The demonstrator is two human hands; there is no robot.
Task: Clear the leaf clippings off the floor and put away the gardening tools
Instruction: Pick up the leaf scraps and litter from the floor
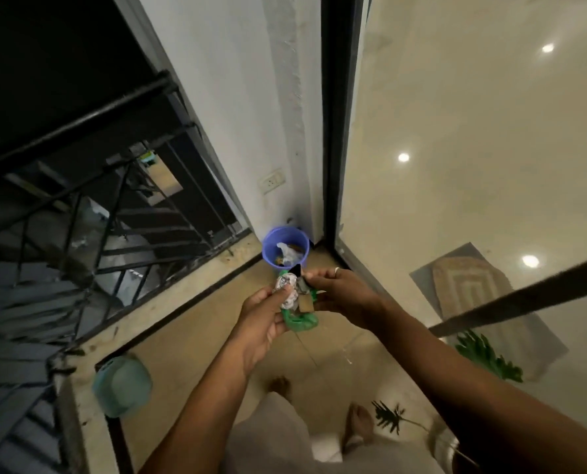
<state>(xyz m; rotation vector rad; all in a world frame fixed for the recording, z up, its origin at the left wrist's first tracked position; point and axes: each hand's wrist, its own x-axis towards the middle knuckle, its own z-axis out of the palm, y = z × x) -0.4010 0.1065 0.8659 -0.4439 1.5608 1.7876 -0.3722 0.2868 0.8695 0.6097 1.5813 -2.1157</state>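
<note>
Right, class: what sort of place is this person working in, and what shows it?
Probably a home balcony or upper landing: a black metal railing edges the tiled floor, a glass door stands alongside, and a purple bucket sits in the corner.

Wall [223, 97]: white, plain; rough plaster strip at the corner; one double socket [272, 181] set low.
Door frame [331, 131]: black, upright, beside the corner.
Glass panel [490, 97]: right of the frame, showing round spots of light [403, 157] and a patterned rug [470, 285] lying on a pale floor.
Floor [196, 323]: beige tile, edged by a dark strip and a stained concrete ledge [169, 285].
Railing [90, 200]: black metal bars along the ledge, with a dim stairwell below.
Light: warm, indoor.
</note>
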